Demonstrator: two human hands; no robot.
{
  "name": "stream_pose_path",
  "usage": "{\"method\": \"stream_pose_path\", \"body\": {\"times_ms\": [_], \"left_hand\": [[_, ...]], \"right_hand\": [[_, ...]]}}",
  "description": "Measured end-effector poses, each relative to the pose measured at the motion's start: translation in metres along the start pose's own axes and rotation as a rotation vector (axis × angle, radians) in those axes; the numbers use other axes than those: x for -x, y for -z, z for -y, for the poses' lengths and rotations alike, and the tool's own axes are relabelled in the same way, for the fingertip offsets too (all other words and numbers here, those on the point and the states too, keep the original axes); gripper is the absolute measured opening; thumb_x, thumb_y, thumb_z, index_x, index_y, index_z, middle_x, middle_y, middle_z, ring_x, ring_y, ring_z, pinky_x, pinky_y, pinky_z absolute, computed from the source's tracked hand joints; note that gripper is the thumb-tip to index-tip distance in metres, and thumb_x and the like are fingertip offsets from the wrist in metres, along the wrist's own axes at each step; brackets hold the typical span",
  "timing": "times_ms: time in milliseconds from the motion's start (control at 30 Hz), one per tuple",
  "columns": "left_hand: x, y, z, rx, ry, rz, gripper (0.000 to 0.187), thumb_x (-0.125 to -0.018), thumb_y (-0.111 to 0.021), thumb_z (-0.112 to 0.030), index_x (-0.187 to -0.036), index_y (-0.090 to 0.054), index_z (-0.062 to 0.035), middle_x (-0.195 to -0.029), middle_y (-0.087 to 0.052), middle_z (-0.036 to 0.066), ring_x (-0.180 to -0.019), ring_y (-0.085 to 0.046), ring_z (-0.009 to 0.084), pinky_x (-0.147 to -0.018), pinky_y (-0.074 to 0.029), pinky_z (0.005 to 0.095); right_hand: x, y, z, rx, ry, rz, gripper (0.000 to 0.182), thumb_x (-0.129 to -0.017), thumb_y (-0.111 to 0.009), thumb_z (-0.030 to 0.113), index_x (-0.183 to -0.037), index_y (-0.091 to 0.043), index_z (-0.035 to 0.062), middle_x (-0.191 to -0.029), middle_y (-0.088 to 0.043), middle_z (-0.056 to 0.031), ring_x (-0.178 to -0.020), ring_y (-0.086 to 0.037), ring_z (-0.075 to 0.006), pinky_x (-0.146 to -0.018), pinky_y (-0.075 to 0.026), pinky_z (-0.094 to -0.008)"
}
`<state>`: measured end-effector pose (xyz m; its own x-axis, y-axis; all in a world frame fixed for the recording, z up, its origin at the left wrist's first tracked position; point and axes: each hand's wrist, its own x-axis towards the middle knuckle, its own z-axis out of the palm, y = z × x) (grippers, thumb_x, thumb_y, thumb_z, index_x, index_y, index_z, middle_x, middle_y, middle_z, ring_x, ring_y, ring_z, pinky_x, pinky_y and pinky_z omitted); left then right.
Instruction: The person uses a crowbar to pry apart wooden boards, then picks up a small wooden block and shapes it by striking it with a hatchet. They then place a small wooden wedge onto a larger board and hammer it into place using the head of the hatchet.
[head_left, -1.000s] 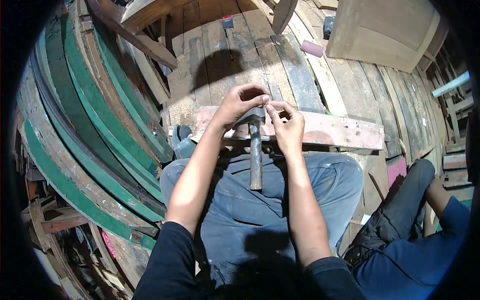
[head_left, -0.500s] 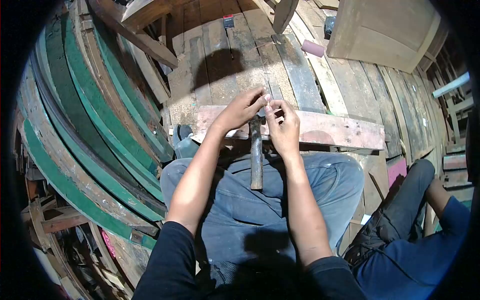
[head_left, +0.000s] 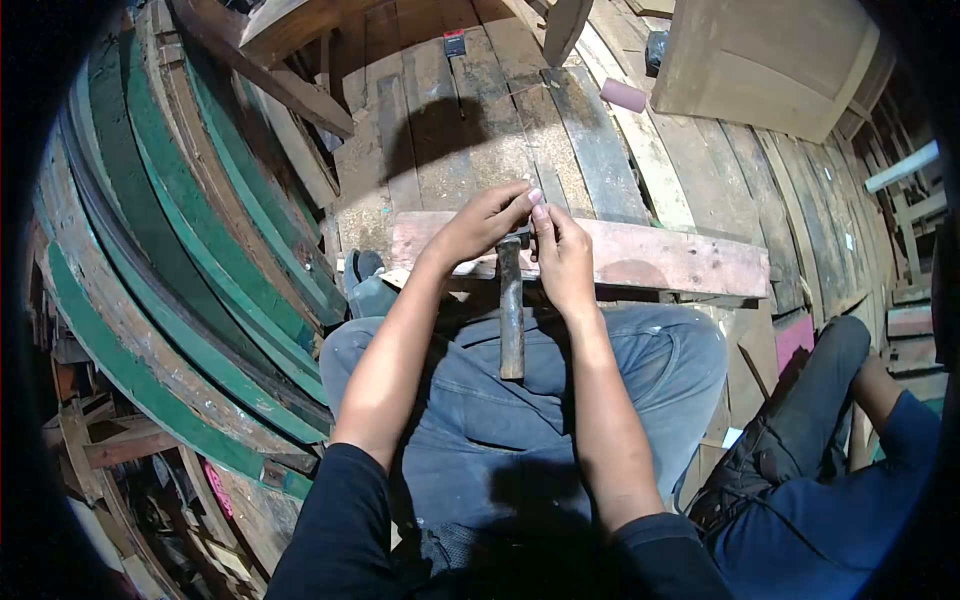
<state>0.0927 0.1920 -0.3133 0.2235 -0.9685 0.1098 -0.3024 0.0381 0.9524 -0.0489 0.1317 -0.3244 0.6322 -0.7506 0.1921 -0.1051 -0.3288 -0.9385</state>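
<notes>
- Left hand (head_left: 478, 228) and right hand (head_left: 562, 255) meet fingertip to fingertip over the worn reddish wooden plank (head_left: 680, 258) lying across the lap; fingers pinched narrow, whatever sits between them too small to tell.
- Dark-headed hammer with worn wooden handle (head_left: 511, 320) lies with its head on the plank under the hands, handle pointing back over the grey-blue jeans (head_left: 660, 370); neither hand grips it.
- Curved green-painted timber ribs (head_left: 180, 290) stacked at left.
- Weathered floor planks (head_left: 470, 110) beyond, small pink cylinder (head_left: 624, 95) lying on them.
- Another person's dark-trousered leg and blue sleeve (head_left: 850, 500) at lower right.
</notes>
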Motion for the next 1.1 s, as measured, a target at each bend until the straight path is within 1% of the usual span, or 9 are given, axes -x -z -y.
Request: {"method": "stream_pose_path", "body": {"times_ms": [333, 600, 733, 867, 933, 1000, 1033, 1067, 1100], "left_hand": [[0.002, 0.004, 0.007, 0.373, 0.191, 0.058, 0.029, -0.097, -0.053, -0.032, -0.082, -0.058, -0.0079, -0.069, -0.042, -0.008, -0.061, -0.037, 0.002, -0.055, -0.03, 0.0189], [0.005, 0.001, -0.006, 0.497, 0.279, 0.043, 0.029, -0.095, -0.056, -0.035, -0.078, -0.055, -0.0109, -0.066, -0.044, -0.008, -0.058, -0.04, 0.0016, -0.052, -0.031, 0.0188], [0.007, 0.001, -0.004, 0.55, 0.313, 0.036, 0.029, -0.094, -0.057, -0.036, -0.078, -0.055, -0.0111, -0.065, -0.045, -0.007, -0.056, -0.042, 0.0022, -0.05, -0.032, 0.0189], [0.003, 0.004, 0.005, 0.568, 0.352, 0.011, 0.028, -0.094, -0.056, -0.033, -0.077, -0.054, -0.0108, -0.063, -0.046, -0.007, -0.053, -0.039, 0.0029, -0.049, -0.03, 0.0198], [0.002, 0.005, 0.008, 0.535, 0.383, -0.006, 0.028, -0.094, -0.056, -0.032, -0.076, -0.053, -0.0111, -0.062, -0.045, -0.006, -0.053, -0.038, 0.003, -0.048, -0.029, 0.0205], [-0.001, 0.004, 0.011, 0.599, 0.382, -0.15, 0.03, -0.095, -0.053, -0.032, -0.074, -0.049, -0.0116, -0.06, -0.04, -0.007, -0.051, -0.034, 0.0033, -0.045, -0.027, 0.0209], [-0.003, 0.006, 0.012, 0.624, 0.361, -0.169, 0.03, -0.095, -0.053, -0.032, -0.074, -0.049, -0.0116, -0.06, -0.04, -0.007, -0.051, -0.034, 0.0036, -0.045, -0.027, 0.0208], [-0.004, 0.01, 0.012, 0.65, 0.338, -0.188, 0.03, -0.095, -0.053, -0.033, -0.075, -0.049, -0.0117, -0.061, -0.04, -0.006, -0.051, -0.035, 0.0038, -0.046, -0.027, 0.0207], [-0.004, 0.011, 0.013, 0.624, 0.361, -0.255, 0.03, -0.096, -0.052, -0.033, -0.076, -0.05, -0.0112, -0.062, -0.041, -0.006, -0.052, -0.035, 0.0041, -0.047, -0.028, 0.0209]], "right_hand": [[0.002, 0.002, 0.009, 0.038, 0.2, -0.051, 0.013, -0.092, -0.055, 0.011, -0.089, -0.058, -0.0006, -0.07, -0.055, -0.0194, -0.062, -0.055, -0.0365, -0.057, -0.043, -0.0385], [0.005, 0.001, 0.008, 0.192, 0.337, -0.09, 0.008, -0.087, -0.06, 0.007, -0.087, -0.057, 0.0002, -0.076, -0.058, -0.0191, -0.072, -0.059, -0.0392, -0.061, -0.046, -0.0423], [0.005, -0.003, 0.004, 0.166, 0.315, -0.058, 0.007, -0.085, -0.061, 0.005, -0.087, -0.056, 0.0005, -0.081, -0.061, -0.0197, -0.076, -0.061, -0.0386, -0.062, -0.047, -0.0426], [0.002, -0.001, 0.011, 0.061, 0.2, 0.045, 0.009, -0.09, -0.057, 0.008, -0.091, -0.056, -0.0001, -0.083, -0.062, -0.0217, -0.079, -0.06, -0.0411, -0.064, -0.047, -0.0414], [-0.001, 0.002, 0.003, 0.028, 0.096, 0.101, 0.016, -0.095, -0.054, 0.015, -0.089, -0.056, -0.0004, -0.076, -0.06, -0.018, -0.068, -0.062, -0.0293, -0.061, -0.046, -0.0375], [-0.001, 0.008, -0.003, -0.023, -0.061, 0.13, 0.021, -0.096, -0.054, 0.019, -0.087, -0.057, -0.0001, -0.069, -0.058, -0.0129, -0.062, -0.06, -0.0197, -0.057, -0.045, -0.0344], [-0.006, 0.007, -0.006, -0.3, -0.169, 0.044, 0.02, -0.097, -0.053, 0.021, -0.095, -0.058, 0.0018, -0.063, -0.052, -0.0032, -0.059, -0.053, -0.0101, -0.053, -0.043, -0.0269], [-0.005, 0.008, -0.007, -0.485, -0.267, -0.162, 0.03, -0.096, -0.056, 0.021, -0.118, -0.051, 0.0025, -0.072, -0.054, -0.0014, -0.06, -0.053, -0.0099, -0.052, -0.044, -0.0217], [-0.007, 0.01, -0.007, -0.395, -0.257, -0.261, 0.04, -0.094, -0.057, 0.021, -0.127, -0.043, 0.0025, -0.078, -0.055, -0.0038, -0.062, -0.054, -0.01, -0.053, -0.045, -0.0212]]}}
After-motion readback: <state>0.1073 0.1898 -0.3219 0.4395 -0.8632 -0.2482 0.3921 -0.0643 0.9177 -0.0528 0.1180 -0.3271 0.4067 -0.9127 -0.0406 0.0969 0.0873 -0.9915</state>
